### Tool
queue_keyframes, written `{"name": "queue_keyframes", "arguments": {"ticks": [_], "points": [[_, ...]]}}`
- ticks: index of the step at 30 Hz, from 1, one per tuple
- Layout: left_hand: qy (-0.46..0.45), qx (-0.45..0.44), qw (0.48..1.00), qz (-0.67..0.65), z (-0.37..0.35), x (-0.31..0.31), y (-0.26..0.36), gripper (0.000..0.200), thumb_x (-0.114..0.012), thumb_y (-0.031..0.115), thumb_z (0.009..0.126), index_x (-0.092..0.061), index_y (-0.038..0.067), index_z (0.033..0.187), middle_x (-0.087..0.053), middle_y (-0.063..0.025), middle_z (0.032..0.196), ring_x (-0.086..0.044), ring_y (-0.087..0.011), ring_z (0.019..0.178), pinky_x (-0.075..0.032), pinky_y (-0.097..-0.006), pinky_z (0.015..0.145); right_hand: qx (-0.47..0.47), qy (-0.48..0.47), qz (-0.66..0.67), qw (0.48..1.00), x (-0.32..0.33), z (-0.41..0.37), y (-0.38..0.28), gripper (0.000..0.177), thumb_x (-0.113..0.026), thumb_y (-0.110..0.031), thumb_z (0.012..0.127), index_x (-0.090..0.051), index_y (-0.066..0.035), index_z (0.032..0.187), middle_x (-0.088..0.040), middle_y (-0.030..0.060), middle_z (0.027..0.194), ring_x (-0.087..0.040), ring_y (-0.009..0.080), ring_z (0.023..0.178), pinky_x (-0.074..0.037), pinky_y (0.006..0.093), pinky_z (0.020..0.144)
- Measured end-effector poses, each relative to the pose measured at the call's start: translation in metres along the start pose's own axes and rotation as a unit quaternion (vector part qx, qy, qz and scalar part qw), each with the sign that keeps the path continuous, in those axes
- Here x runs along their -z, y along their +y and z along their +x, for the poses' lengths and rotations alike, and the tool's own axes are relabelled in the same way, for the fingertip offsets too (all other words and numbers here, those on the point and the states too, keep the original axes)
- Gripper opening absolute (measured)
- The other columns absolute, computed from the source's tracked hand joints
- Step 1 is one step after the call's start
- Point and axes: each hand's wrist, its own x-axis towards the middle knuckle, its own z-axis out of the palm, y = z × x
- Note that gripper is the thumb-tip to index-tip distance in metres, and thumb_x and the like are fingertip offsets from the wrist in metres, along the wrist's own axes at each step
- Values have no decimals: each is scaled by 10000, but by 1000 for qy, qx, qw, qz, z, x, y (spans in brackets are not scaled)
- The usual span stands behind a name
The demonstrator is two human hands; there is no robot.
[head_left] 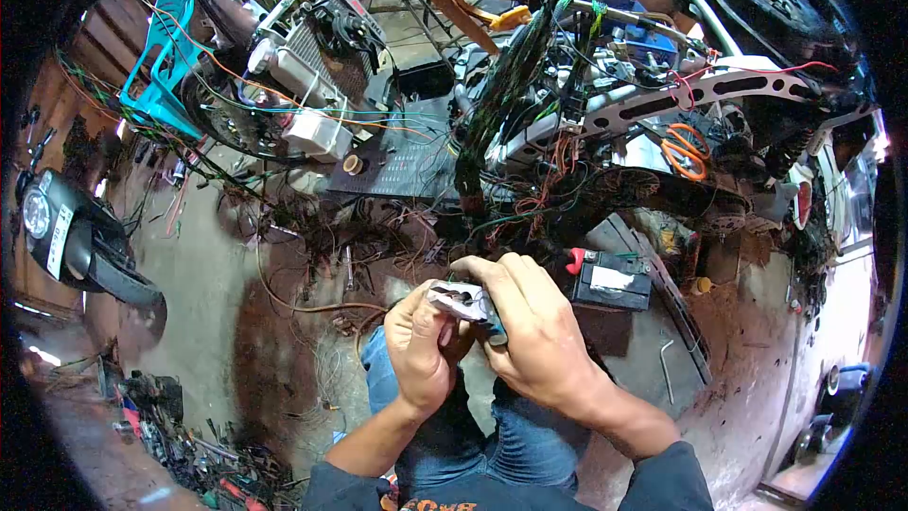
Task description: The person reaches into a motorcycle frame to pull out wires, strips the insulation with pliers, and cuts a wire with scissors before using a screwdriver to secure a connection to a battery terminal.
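Over my lap, in the head view, I hold a small silvery part (458,301) with dark openings in its end. My left hand (419,348) pinches it from the left, thumb along its lower side. Wrapped over the right side is my right hand (539,322), its fingers curled down and hiding much of the part. What exactly the part is, I cannot tell. Just beyond my hands, loose wires (426,227) and small pieces lie tangled on the floor. A black battery (611,281) with a red terminal cover stands right of my right hand.
A stripped motorbike frame (653,99) with a thick wiring bundle (506,99) spans the far side. A teal panel (165,57) and a radiator (336,61) are at the left. An L-shaped bar (667,371) lies right; piled tools (203,449) lie lower left.
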Motion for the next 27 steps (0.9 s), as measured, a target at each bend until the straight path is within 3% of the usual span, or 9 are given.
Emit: {"name": "queue_keyframes", "arguments": {"ticks": [7, 14, 17, 19, 20, 22, 23, 26, 27], "points": [[24, 40, 998, -53, -1, -6, 3, 245, -663, 281, 1007, -650, 37, 986, -509, 62, 667, -404, -10, 540, -304, -193, 472, -31, 16, 80, 996, -6, 1, 1, 668, -786, 6, 668, -532, -12, 1285, -655, 205, 1084, -662, 405, 1004, -543, 451, 887], [65, 109, 979, -158, 4, -21, 12, 258, -679, 251, 977, -662, 19, 1090, -704, -40, 902, -631, -67, 656, -535, -218, 570, -96, 31, 158, 982, -10, 6, -4, 616, -727, 22, 696, -531, -45, 1276, -681, 210, 1047, -692, 416, 972, -561, 444, 852], [74, 143, 967, -199, 10, -19, 5, 204, -675, 264, 968, -655, 65, 1006, -673, -11, 823, -552, -48, 549, -438, -195, 452, -116, 81, 171, 975, -15, 9, -9, 520, -704, 39, 709, -578, -32, 1208, -688, 199, 1027, -701, 410, 953, -561, 436, 833], [95, 195, 960, -179, 15, -20, 12, 176, -649, 265, 972, -593, 132, 871, -587, 47, 689, -349, -18, 405, -237, -213, 342, -161, 97, 186, 964, -20, 10, -12, 480, -702, 44, 716, -595, -25, 1178, -687, 199, 1003, -706, 395, 927, -559, 427, 821], [58, 209, 956, -196, 16, -9, 8, 188, -657, 318, 963, -614, 142, 913, -613, 47, 735, -434, -36, 469, -303, -212, 378, -171, 135, 183, 959, -23, 13, -16, 326, -680, 56, 825, -608, 6, 1140, -680, 141, 950, -674, 180, 867, -539, 336, 796], [11, 220, 953, -208, 19, -5, 11, 206, -671, 374, 949, -635, 171, 952, -623, 60, 763, -442, -45, 490, -315, -206, 392, -173, 169, 153, 958, -24, 15, -22, 270, -670, 55, 855, -602, 4, 1111, -646, 115, 925, -633, 166, 852, -524, 318, 806], [83, 211, 959, -172, 20, -14, 9, 177, -626, 322, 983, -576, 196, 869, -499, 97, 622, -323, -32, 423, -233, -225, 356, -167, 184, 135, 959, -27, 16, -21, 221, -662, 50, 883, -601, -2, 1089, -630, 96, 909, -612, 159, 836, -515, 306, 801], [43, 143, 910, -388, 20, 13, 11, 320, -501, 224, 1042, -383, 205, 745, -129, 107, 520, -78, -32, 372, -76, -268, 326, -251, 439, 210, 837, -19, 22, 11, 131, -621, -17, 972, -566, 13, 1088, -578, 84, 1051, -564, 184, 962, -481, 334, 891], [41, 82, 916, -390, 21, 25, 12, 283, -502, 246, 1044, -430, 207, 773, -142, 100, 524, -86, -37, 375, -81, -264, 331, -281, 430, 191, 836, -11, 23, 17, 112, -603, -12, 988, -559, 2, 1090, -552, 62, 1035, -534, 154, 942, -469, 308, 877]]}}
